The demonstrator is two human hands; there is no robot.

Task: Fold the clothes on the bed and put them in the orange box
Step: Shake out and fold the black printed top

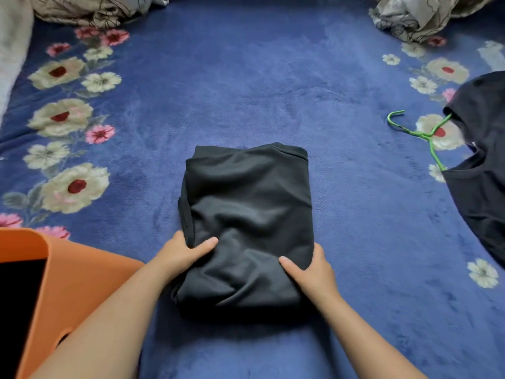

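Note:
A dark grey folded garment lies in the middle of the blue floral bed cover. My left hand grips its near left edge, thumb on top and fingers tucked under the fabric. My right hand grips the near right edge the same way, thumb lying across the top. The orange box stands at the lower left, its dark inside partly in view, beside my left forearm.
Another dark garment on a green hanger lies at the right edge of the bed. Crumpled patterned bedding sits at the far left and far right corners.

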